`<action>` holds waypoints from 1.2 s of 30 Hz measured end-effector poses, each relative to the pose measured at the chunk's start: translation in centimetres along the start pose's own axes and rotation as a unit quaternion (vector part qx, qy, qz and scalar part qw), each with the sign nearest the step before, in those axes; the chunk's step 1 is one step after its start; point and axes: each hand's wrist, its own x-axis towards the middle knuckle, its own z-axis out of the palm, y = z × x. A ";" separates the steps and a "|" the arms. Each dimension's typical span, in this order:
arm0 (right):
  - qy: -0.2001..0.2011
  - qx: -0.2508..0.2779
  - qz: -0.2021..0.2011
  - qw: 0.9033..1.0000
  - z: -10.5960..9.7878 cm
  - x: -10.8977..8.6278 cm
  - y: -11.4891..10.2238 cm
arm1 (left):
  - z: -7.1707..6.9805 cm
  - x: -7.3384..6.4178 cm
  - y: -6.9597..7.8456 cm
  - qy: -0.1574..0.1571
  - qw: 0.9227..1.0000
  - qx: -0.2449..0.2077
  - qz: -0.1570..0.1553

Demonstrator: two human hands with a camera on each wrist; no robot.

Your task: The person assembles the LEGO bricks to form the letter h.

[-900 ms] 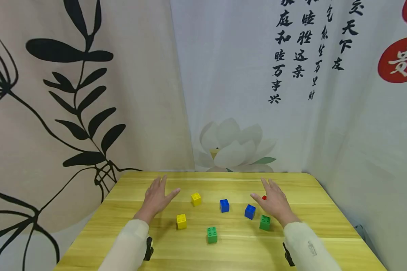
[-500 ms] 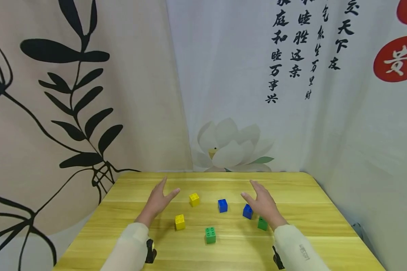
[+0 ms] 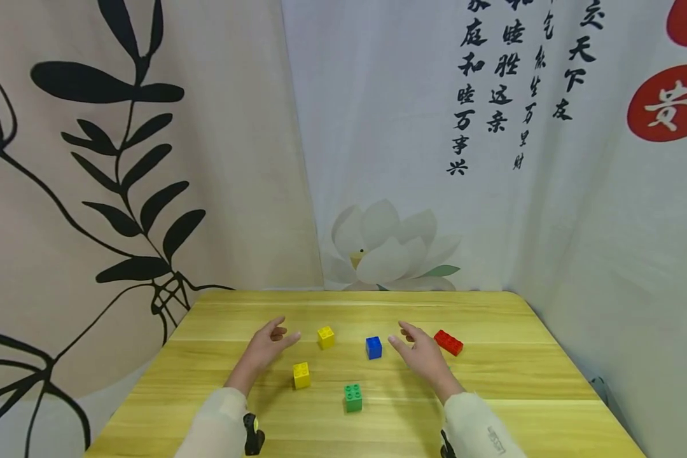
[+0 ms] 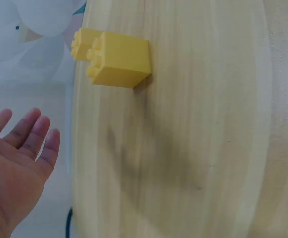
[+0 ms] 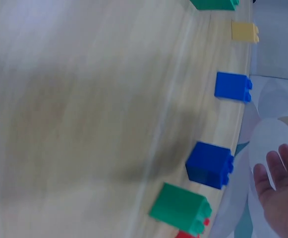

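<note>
The left hand hovers above the light wood-grained table, fingers relaxed and slightly bent, thumb held apart, gripping nothing. To its right lie two yellow studded plastic blocks, the nearer one closer to the person and the farther one toward the back edge; both sit upright, apart from each other. The right hand also hovers with loose, gently curved fingers and a free thumb, empty. Just beyond its thumb, toward the middle, stands a blue studded plastic block, and a green studded plastic block rests nearer the person. A longer red studded plastic brick lies at an angle just right of this hand. The right wrist view also shows a second blue block just beside a second green block, both concealed in the head view.
</note>
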 end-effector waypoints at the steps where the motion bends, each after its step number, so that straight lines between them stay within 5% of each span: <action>1: 0.000 0.004 0.006 1.000 0.3 -0.1 0.0 | 0.0 -0.1 -0.2 -0.001 1.000 -0.004 -0.001; 24: -0.131 0.145 0.025 0.980 6.7 -3.6 1.5 | 1.7 -2.3 -4.3 -0.028 0.997 -0.063 -0.042; 36: -0.162 0.124 0.036 0.978 7.8 -3.9 1.6 | 2.5 -2.5 -5.0 -0.044 0.995 -0.068 -0.052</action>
